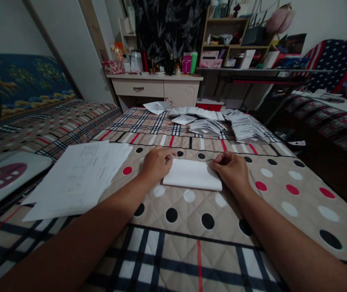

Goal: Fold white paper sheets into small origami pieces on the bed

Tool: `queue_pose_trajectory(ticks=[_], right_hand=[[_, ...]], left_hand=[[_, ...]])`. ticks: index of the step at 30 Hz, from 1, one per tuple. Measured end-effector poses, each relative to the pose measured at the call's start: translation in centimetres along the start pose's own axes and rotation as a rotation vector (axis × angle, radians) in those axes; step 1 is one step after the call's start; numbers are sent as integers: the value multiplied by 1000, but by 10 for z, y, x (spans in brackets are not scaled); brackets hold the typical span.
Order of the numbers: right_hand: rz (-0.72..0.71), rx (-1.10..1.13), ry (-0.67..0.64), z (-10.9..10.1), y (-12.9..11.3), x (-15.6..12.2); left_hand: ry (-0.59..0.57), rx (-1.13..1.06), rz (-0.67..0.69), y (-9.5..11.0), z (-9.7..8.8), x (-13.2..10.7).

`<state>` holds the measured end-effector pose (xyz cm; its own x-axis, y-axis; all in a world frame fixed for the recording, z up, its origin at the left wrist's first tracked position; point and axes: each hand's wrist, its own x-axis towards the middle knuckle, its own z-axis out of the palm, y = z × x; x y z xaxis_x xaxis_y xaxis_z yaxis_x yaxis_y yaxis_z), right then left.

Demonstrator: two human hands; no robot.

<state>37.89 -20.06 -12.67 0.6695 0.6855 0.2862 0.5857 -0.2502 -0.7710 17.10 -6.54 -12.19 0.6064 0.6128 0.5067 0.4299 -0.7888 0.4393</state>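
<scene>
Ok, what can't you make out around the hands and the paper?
Head view only:
- Folded white paper: its far corners lie under the left hand and right hand. The curled fingers hide whether it is pinched or just pressed.
- Loose sheets: print too faint to read.
- Far folded piles: too small to count.
- White and maroon object: cut off by the left edge.

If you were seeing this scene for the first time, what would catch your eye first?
A folded white paper lies in the middle of the dotted quilt, with the left hand on its left edge and the right hand on its right. Loose white sheets lie to the left; piles of folded papers sit at the far end.
</scene>
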Motion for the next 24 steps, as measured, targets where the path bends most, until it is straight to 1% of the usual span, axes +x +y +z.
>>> queue_pose_trajectory(ticks=[2,4,5,7,9,11,12,14,18,21,24], right_hand=[[9,-93,-6,-1,-2,0],[5,-162,-12,-3,-5,-1],[-2,-188,-16,-3,-7,-1],[-7,-220,-22,-3,-9,-1],[-2,-234,-27,-3,-9,-1],[2,-240,-30,-2,-9,-1],[0,-242,-31,-2,-9,-1],[-9,-239,-36,-2,-8,-1],[2,-220,-36,-1,-6,0],[-1,-188,-46,0,-3,1],[-5,-151,-68,-1,1,3]], left_hand=[[-52,92,77,2,-1,-1],[-104,160,113,4,-2,-1],[-114,192,120,6,-3,-1],[-99,257,145,8,-5,-1],[-96,304,206,11,-6,0],[-175,304,267,13,-6,2],[-236,287,281,14,-7,3],[-336,226,254,14,-8,4],[-429,57,149,10,-15,2],[-542,-81,132,1,-22,2],[-631,-148,124,-6,-26,3]])
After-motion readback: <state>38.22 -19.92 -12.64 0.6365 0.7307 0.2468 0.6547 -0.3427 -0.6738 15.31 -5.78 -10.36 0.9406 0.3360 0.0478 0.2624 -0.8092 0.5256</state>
